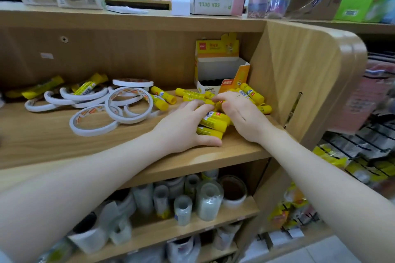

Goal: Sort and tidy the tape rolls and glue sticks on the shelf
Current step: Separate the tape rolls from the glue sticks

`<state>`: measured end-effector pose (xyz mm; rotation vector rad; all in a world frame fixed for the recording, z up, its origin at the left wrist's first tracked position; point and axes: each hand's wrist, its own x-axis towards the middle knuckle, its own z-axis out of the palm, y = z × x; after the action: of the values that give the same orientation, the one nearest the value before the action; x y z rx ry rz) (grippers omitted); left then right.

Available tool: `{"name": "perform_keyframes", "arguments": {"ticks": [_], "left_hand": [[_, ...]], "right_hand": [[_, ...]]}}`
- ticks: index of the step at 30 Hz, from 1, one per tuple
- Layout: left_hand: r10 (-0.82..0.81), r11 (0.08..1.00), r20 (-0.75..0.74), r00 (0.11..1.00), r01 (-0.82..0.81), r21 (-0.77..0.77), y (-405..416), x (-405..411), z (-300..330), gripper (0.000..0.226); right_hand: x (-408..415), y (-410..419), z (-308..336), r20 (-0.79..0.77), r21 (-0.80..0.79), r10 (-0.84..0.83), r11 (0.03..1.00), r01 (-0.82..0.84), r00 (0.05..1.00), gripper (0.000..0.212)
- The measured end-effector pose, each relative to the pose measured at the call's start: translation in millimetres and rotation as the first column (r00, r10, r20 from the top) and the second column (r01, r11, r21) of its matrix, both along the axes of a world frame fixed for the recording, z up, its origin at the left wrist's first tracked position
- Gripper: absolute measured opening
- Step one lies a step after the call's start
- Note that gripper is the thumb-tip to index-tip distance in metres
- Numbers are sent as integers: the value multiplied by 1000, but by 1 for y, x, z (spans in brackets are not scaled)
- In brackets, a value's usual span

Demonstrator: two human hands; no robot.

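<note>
A stationery shop's wooden shelf (pixel 128 151), and it's a jumble: white tape rolls (pixel 128 102) sprawl to the left, some glue sticks tangled among them. Over on the right, left hand (pixel 183 128) and right hand (pixel 239 113) curl in around a heap of yellow glue sticks (pixel 213 123), corralling them, likely bound for the open display box (pixel 220 74) just behind.

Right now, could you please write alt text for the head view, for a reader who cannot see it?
Both hands, left hand and right hand, gather a pile of yellow glue sticks on a wooden shelf, in front of an open yellow glue stick box. White tape rolls lie loosely overlapping to the left.
</note>
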<state>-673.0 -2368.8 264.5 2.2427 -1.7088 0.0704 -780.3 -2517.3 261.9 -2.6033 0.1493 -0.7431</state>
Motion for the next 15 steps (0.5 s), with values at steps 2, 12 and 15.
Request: {"name": "perform_keyframes", "arguments": {"ticks": [2, 12, 15], "left_hand": [[-5, 1000, -83, 997, 5, -5, -2, 3, 0, 97], [-65, 995, -75, 995, 59, -75, 11, 15, 4, 83], [-99, 995, -55, 994, 99, 4, 16, 21, 6, 76]], "right_hand": [[-7, 1, 0, 21, -42, -8, 999, 8, 1000, 61], [-15, 22, -1, -153, -297, -86, 954, 37, 985, 69], [-13, 30, 0, -200, -318, -135, 946, 66, 971, 70]]}}
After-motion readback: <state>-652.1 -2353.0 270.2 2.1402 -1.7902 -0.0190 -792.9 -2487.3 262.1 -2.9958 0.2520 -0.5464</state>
